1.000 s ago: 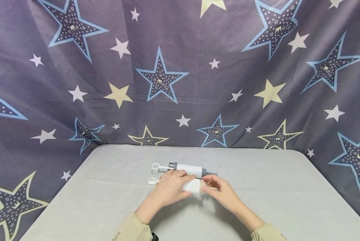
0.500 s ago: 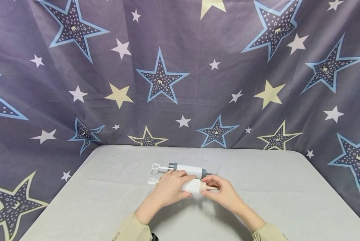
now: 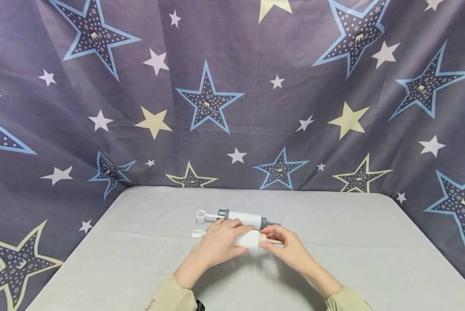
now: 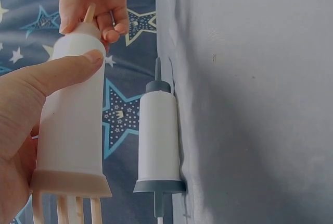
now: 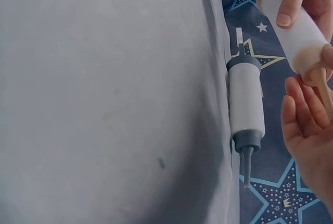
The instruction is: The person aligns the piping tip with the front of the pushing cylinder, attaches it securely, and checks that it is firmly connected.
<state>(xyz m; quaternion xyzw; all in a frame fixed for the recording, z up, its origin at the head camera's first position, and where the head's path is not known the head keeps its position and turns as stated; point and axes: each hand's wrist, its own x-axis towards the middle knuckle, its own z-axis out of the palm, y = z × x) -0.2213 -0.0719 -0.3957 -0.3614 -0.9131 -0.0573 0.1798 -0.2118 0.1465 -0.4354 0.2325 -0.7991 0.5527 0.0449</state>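
A white hand pump with beige ends (image 4: 73,114) is in my left hand (image 3: 221,242), which grips it round the barrel with the thumb along the side. My right hand (image 3: 285,246) holds the beige cap (image 5: 314,75) at the nozzle end between thumb and fingers. The slim beige nozzle (image 3: 274,242) sticks out to the right past those fingers. In the head view, part of the barrel is hidden under the left hand, and a white pull handle (image 3: 198,233) shows at the left.
A second white pump with dark grey ends (image 3: 244,219) lies just beyond the hands, its nozzle pointing right and its ring handle (image 3: 201,215) left. Pale grey cloth (image 3: 353,268) covers the table. A star-patterned curtain (image 3: 240,116) hangs behind.
The right fingers have shifted a little round the beige cap, and more of the cap and nozzle shows than one second ago. The left hand and the grey-ended pump have stayed put.
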